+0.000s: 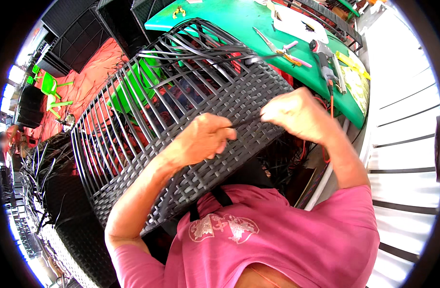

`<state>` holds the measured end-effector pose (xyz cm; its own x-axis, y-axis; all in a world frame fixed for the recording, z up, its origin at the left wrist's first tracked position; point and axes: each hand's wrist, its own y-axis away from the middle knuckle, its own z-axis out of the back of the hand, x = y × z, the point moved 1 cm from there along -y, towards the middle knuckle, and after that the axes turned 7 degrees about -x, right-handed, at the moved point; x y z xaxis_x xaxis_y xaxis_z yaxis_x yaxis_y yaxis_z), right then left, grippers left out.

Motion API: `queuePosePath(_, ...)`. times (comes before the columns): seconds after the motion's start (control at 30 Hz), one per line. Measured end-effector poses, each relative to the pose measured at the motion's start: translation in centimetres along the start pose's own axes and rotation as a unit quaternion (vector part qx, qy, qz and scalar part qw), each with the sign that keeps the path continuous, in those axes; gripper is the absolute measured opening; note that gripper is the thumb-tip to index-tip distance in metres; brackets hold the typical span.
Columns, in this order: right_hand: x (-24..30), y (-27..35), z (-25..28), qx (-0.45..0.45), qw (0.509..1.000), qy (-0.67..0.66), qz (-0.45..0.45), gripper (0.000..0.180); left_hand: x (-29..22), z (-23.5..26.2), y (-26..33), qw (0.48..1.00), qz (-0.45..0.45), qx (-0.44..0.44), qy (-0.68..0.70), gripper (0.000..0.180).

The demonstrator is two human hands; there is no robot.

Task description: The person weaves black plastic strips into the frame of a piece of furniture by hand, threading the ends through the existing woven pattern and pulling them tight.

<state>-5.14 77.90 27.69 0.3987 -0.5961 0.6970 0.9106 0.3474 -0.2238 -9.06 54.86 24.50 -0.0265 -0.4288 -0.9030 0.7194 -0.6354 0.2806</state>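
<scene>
A half-woven wicker panel (201, 158) of dark grey strips lies across in front of me. Its near side is tightly woven, while its far side shows bare ribs (119, 110). Between my two hands, just over the weave, a thin dark strip (248, 122) is stretched. My left hand (203, 139) is closed on one end of it, over the middle of the panel. My right hand (297, 115) grips the other end near the panel's right edge, its fingertips partly hidden. Loose strips (201, 50) trail over the ribs at the far side.
A green table (220, 19) beyond the panel carries scissors (273, 45) with orange-and-pink handles, a power tool (323, 60) with an orange cord, and yellow pliers (179, 12). Green chairs (49, 86) stand on red sheeting at left. White slatted siding (402, 144) rises on the right.
</scene>
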Motion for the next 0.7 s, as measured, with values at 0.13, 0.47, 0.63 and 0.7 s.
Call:
queuePosePath(0.13,-2.7,0.1,5.6,-0.047,0.976,0.164,-0.133,0.014,2.9,2.6,0.9,0.999,0.017,-0.040,-0.022,0.025)
queuePosePath(0.47,-1.0,0.3,-2.3,0.031,0.987,0.075,0.141,0.008,-1.1,-0.6,-0.8,0.999,0.003,0.043,-0.014,0.024)
queuePosePath(0.63,-1.1,0.6,-0.5,0.056,0.996,0.036,0.055,0.007,1.1,-0.1,-0.4,1.000,-0.017,0.020,-0.010,0.024)
queuePosePath(0.7,-1.2,0.4,-2.2,0.042,0.987,0.049,0.148,0.005,1.3,-1.2,-1.0,0.999,-0.030,0.040,0.016,0.023)
